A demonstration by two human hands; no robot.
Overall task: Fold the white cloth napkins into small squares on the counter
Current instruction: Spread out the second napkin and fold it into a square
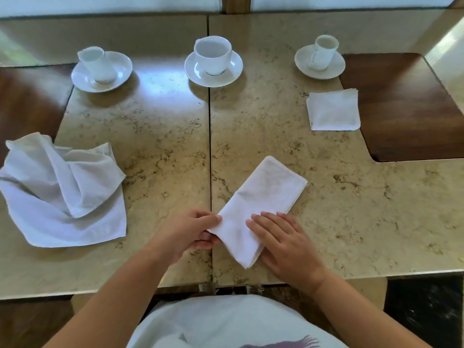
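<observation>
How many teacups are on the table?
3, each on a saucer along the far side: left cup, middle cup, right cup. None looks hidden.

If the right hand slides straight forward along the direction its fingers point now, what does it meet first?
The right hand lies flat on the half-folded napkin, fingers pointing up-left. Going on, it would probably cross the cloth and meet the left hand's fingertips pinching the napkin's near-left corner.
</observation>
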